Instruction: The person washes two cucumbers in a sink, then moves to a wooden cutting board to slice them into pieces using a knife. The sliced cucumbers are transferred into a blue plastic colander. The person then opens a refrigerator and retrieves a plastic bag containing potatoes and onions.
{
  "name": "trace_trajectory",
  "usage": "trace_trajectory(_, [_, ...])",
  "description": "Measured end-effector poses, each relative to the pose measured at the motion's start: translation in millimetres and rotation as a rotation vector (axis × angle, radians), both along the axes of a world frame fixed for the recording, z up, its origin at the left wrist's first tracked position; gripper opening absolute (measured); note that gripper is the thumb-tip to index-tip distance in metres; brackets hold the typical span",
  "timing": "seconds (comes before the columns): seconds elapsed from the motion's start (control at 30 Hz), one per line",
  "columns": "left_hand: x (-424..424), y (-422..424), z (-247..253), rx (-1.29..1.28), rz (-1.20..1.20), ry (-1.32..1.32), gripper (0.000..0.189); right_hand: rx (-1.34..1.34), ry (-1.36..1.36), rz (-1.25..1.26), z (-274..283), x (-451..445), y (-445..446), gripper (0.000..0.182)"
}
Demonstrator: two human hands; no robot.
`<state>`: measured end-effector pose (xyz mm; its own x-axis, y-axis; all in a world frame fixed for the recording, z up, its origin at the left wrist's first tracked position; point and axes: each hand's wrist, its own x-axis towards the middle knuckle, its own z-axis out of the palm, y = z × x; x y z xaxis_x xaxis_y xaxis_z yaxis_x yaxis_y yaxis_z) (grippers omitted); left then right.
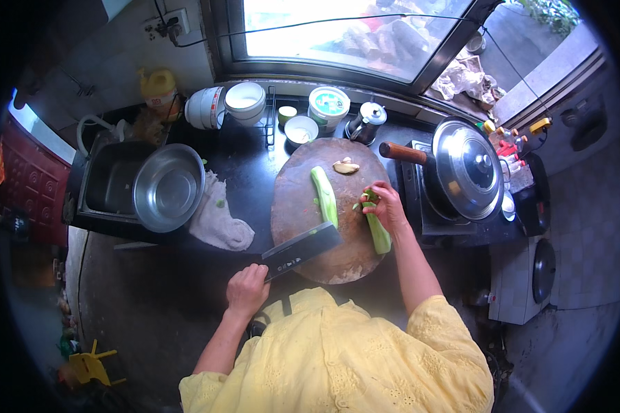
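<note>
My left hand (248, 291) grips the handle end of a broad dark cleaver (305, 250), its blade reaching over the lower left of a round wooden chopping board (294, 196). Beyond the blade tip lies a long, pale green peeled gourd (324, 196). At the board's right side, my right hand (386, 206) pinches a small green scrap (370, 195) between its fingers. Under that hand, a second green gourd (378, 235) lies along the board's edge, its upper end partly covered by the fingers. Pieces of ginger (346, 166) rest near the top of the board.
A lidded wok (467, 170) sits on the stove at right, its wooden handle (403, 153) pointing toward the board. Left are a metal basin (169, 188), a sink (116, 178) and a crumpled cloth (219, 217). Behind stand a white bowl (300, 130), tubs (245, 103) and a metal pot (367, 121).
</note>
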<state>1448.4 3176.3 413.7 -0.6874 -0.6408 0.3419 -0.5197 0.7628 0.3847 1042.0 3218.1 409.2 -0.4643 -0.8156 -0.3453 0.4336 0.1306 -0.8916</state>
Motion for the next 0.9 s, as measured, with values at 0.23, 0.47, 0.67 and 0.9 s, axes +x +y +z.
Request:
trace_trajectory(0.23, [-3,-1,2,-0.017,-0.008,0.000,0.023,0.517,1.571,0.690,-27,21,-34,0.017])
trace_trajectory(0.47, [-2,1,0,-0.027,0.025,0.026,0.023,0.319,1.500,0.694,-45,10,-33,0.020])
trace_trajectory(0.67, [10,7,0,0.013,0.065,0.035,0.024,0.005,-0.116,0.179,-22,25,-45,0.007])
trace_trajectory(0.9, [14,7,-1,0.017,0.064,0.018,0.023,0.202,0.168,0.169,-37,40,-67,0.021])
